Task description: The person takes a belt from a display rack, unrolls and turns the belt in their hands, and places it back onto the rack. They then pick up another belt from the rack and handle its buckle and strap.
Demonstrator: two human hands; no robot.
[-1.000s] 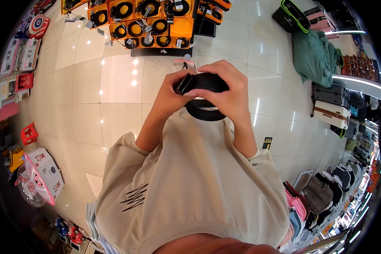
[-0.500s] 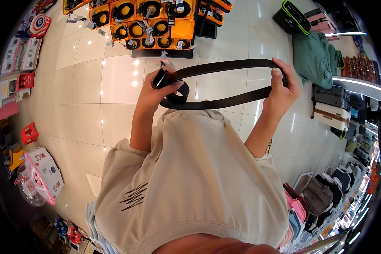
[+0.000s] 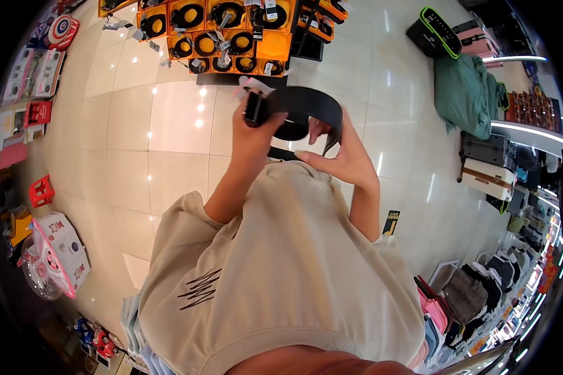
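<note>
Your left hand (image 3: 250, 137) is gripping the black belt (image 3: 309, 97) at its buckle (image 3: 254, 109) end. Your right hand (image 3: 351, 156) is loosely cupping the loop's right side, thumb and fingers spreading apart. The belt is curving between them, in front of your beige shirt (image 3: 294, 250).

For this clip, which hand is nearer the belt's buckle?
Left. The left hand grips the belt at the buckle; the right hand is farther right, by the belt's curved side.
</note>
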